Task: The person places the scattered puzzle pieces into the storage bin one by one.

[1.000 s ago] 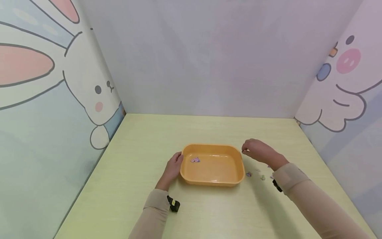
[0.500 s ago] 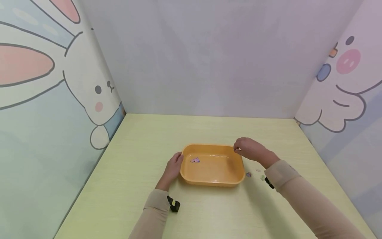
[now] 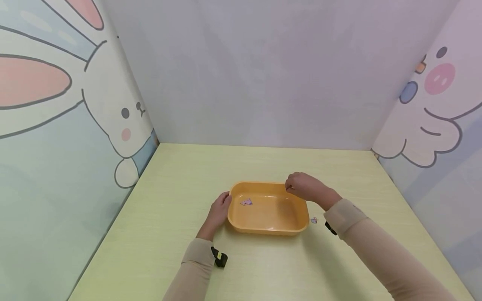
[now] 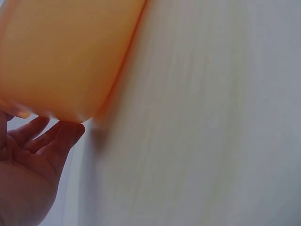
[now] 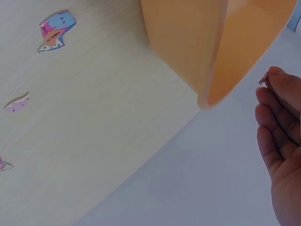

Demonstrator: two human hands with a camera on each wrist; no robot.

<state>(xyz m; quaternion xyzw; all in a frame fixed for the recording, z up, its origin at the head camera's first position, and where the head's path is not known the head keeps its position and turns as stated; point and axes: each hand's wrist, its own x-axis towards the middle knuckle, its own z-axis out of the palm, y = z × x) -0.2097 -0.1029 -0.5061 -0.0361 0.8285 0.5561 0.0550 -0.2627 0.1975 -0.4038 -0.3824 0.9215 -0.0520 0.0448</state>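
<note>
My left hand (image 3: 218,210) holds the left rim of an orange plastic tray (image 3: 263,217), its fingertips against the outer wall in the left wrist view. A pink-and-purple printed puzzle piece (image 3: 246,202) lies inside, toward the left end. Over the tray's far right corner, my right hand (image 3: 307,187) pinches a small thin puzzle piece (image 5: 264,78) between thumb and index finger. Only the held piece's edge shows. On the table right of the tray lie a blue, pink and orange piece (image 5: 59,28), a purple one (image 5: 18,103) and another (image 5: 4,165) cut off by the frame.
The pale wooden table (image 3: 180,175) meets a plain grey wall (image 3: 263,83) behind. Side walls carry cartoon animals, a rabbit (image 3: 109,104) at left and a pig (image 3: 437,100) at right. Black wrist cameras sit below both cuffs.
My right hand has moved left with its piece, from beside the tray's right rim to over the far right corner. The left hand and tray stay in place.
</note>
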